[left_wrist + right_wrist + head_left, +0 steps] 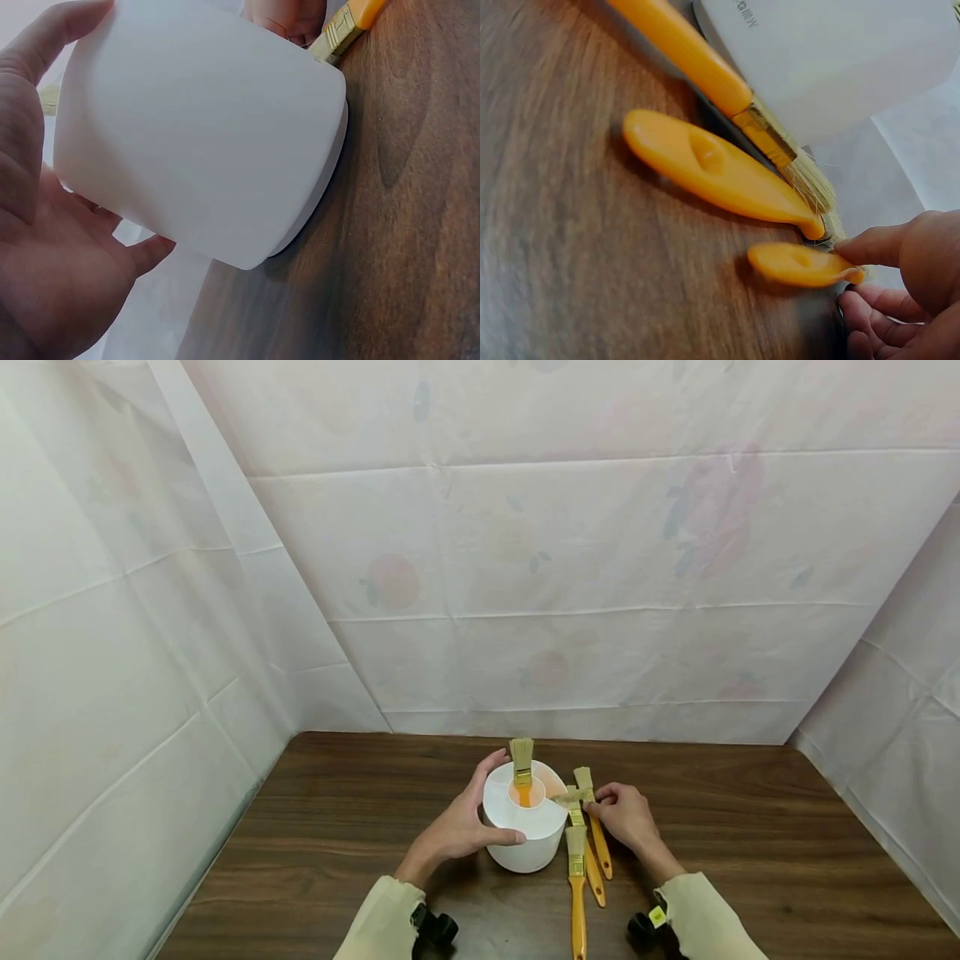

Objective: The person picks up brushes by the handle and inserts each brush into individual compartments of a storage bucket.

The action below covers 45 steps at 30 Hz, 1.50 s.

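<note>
My left hand [453,828] grips the white round pen holder [525,858], fingers on its far left side and thumb across its front. A paintbrush [522,760] stands bristles up in the holder's middle compartment. Another brush's bristles [567,797] lean out over the right rim. My right hand [628,817] pinches the rightmost orange-handled paintbrush [601,847] near its ferrule. In the right wrist view that brush's handle [795,264] points away from the fingers. Two more paintbrushes lie beside it: a middle one [593,877] and a nearer one [577,902].
The brown wooden table [337,860] lies under everything. White patterned sheeting [525,543] hangs behind the table and along both sides. The holder stands close to the brushes' bristle ends.
</note>
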Each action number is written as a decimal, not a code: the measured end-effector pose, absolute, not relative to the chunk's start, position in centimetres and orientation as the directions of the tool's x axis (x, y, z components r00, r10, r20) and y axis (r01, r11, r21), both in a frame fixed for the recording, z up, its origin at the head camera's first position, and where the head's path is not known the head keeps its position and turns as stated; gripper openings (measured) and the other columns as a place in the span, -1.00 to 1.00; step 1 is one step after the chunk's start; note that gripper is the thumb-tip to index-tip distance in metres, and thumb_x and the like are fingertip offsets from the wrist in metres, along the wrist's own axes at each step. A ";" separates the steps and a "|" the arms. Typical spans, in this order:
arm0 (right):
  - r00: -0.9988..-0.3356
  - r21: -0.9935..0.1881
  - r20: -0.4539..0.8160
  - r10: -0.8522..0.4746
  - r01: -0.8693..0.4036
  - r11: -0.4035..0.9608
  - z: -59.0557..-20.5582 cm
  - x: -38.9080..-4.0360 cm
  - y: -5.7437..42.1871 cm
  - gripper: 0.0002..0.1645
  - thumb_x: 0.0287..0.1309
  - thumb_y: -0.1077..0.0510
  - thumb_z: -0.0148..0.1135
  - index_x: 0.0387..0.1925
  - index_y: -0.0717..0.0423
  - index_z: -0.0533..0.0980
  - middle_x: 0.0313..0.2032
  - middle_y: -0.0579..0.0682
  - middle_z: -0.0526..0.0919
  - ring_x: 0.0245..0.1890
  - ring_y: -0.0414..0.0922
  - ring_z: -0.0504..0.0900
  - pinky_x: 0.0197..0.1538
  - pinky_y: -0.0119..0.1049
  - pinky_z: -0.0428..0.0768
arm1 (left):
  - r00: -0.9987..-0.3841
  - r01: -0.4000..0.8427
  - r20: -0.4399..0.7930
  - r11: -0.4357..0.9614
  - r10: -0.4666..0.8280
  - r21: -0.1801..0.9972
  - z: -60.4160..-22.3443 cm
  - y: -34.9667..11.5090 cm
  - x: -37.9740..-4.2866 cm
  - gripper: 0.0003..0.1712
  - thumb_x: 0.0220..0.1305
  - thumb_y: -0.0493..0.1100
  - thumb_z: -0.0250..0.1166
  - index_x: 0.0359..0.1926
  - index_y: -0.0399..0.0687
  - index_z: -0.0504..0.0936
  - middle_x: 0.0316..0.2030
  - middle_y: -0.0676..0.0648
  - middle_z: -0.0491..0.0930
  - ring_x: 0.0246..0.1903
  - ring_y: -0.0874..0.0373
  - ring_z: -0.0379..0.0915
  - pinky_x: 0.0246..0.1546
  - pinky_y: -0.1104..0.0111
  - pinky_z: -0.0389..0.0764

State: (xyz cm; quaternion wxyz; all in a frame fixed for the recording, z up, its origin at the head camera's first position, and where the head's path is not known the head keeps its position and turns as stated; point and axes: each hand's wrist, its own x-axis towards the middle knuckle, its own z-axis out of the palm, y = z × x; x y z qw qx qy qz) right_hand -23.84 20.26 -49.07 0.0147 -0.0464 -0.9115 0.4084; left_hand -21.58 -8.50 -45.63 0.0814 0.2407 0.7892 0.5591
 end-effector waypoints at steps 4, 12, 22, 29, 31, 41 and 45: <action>-0.994 -0.760 -0.011 0.107 0.078 0.645 -49.0 -24.0 20.2 -0.78 0.15 0.16 0.36 -0.27 0.25 0.57 -0.47 0.02 0.58 -0.56 -0.13 0.48 -0.48 -0.28 0.46 | -0.877 0.284 0.129 0.283 0.463 0.916 -45.7 -8.5 -21.7 0.31 -0.07 0.08 0.61 0.54 0.43 -0.11 0.51 0.04 0.08 0.44 0.04 0.10 0.36 -0.22 0.08; -0.992 -0.789 -0.048 0.113 0.107 0.604 -48.7 -24.0 20.7 -0.78 0.16 0.17 0.33 -0.26 0.27 0.55 -0.48 0.02 0.59 -0.53 -0.11 0.49 -0.44 -0.26 0.46 | -0.877 0.280 0.099 0.332 0.471 0.901 -45.6 -8.5 -21.5 0.30 -0.01 0.15 0.56 0.58 0.19 -0.10 0.54 0.06 -0.04 0.49 -0.01 -0.04 0.37 -0.23 0.03; -0.987 -0.848 -0.071 0.146 0.137 0.511 -47.7 -23.8 21.7 -0.72 0.19 0.16 0.34 -0.18 0.29 0.53 -0.45 0.01 0.64 -0.46 -0.10 0.54 -0.38 -0.27 0.50 | -0.852 0.286 0.097 0.302 0.515 0.909 -45.5 -9.1 -21.4 0.14 0.16 0.03 0.44 0.57 0.24 -0.11 0.55 0.03 -0.04 0.50 -0.04 -0.07 0.36 -0.26 0.05; -0.983 -0.875 -0.098 0.156 0.160 0.457 -46.4 -23.8 22.1 -0.67 0.22 0.11 0.34 -0.12 0.27 0.50 -0.40 0.00 0.66 -0.39 -0.08 0.56 -0.32 -0.21 0.56 | -0.856 0.298 0.111 0.307 0.505 0.904 -45.3 -9.1 -21.3 0.16 0.11 0.04 0.49 0.57 0.19 -0.06 0.53 0.00 0.01 0.49 -0.03 -0.04 0.37 -0.24 0.05; -0.984 -0.881 -0.098 0.151 0.156 0.446 -45.9 -23.7 22.2 -0.66 0.23 0.10 0.33 -0.10 0.26 0.49 -0.38 0.00 0.67 -0.37 -0.09 0.56 -0.29 -0.19 0.57 | -0.857 0.299 0.113 0.307 0.502 0.904 -45.3 -9.1 -21.4 0.17 0.09 0.04 0.50 0.56 0.18 -0.05 0.53 0.01 0.01 0.49 -0.02 -0.04 0.37 -0.23 0.04; -0.990 -0.907 -0.058 0.126 0.106 0.409 -43.7 -22.9 22.5 -0.65 0.26 0.14 0.31 -0.07 0.29 0.45 -0.39 -0.05 0.66 -0.35 -0.08 0.59 -0.27 -0.17 0.61 | -0.870 0.306 0.119 0.333 0.479 0.892 -45.4 -8.8 -21.6 0.22 0.00 0.13 0.56 0.53 0.43 -0.06 0.52 0.06 -0.03 0.47 0.01 -0.02 0.36 -0.22 0.08; -0.992 -0.913 -0.044 0.116 0.087 0.400 -43.1 -22.6 22.5 -0.64 0.26 0.12 0.32 -0.08 0.29 0.43 -0.40 -0.06 0.62 -0.32 -0.02 0.59 -0.28 -0.20 0.61 | -0.876 0.310 0.127 0.341 0.465 0.887 -45.4 -8.6 -21.6 0.25 -0.05 0.14 0.59 0.52 0.47 -0.06 0.47 0.04 0.03 0.43 0.02 0.06 0.33 -0.20 0.14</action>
